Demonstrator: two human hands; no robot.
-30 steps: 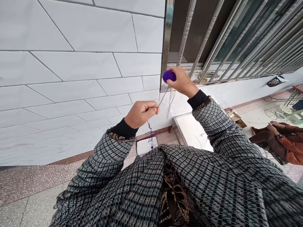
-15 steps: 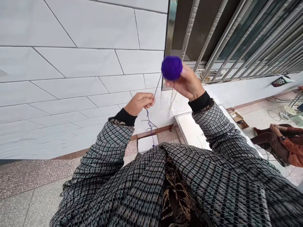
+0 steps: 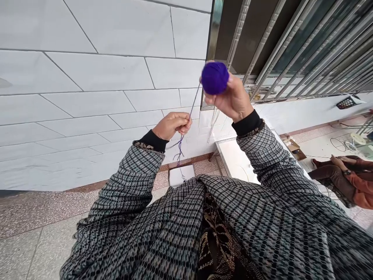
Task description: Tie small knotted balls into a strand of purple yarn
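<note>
Yarn ball (image 3: 215,78), purple, up in R hand (image 3: 233,97), just in front of lower L corner of window w/ metal bars (image 3: 266,35). R fingers curved round ball, grasping it from behind & below; some fingertips hidden by ball. Palm partly visible, wrist in blk cuff.

Yarn strand (image 3: 195,102) runs straight from ball's L side, down to L hand (image 3: 173,125). L fingers clenched, strand pinched betw. thumb & curled fingers; exact fingertip contact too small to tell. L hand lower than R, well apart from it, in front of white tiled wall (image 3: 116,74).

Loose yarn (image 3: 180,149), kinked & tangled, hangs below L hand, twd white flat-topped item (image 3: 182,175) on floor nr wall base. Can't tell if yarn end touches it.

White table (image 3: 234,159) below R forearm, partly hidden by sleeve. Farther R: open cardboard box (image 3: 294,149) on floor; blk basket (image 3: 347,102) nr wall, white matl. in it. Far R, another person (image 3: 361,190), orange top, brown trousers, seated, hands tog. nr lap.
</note>
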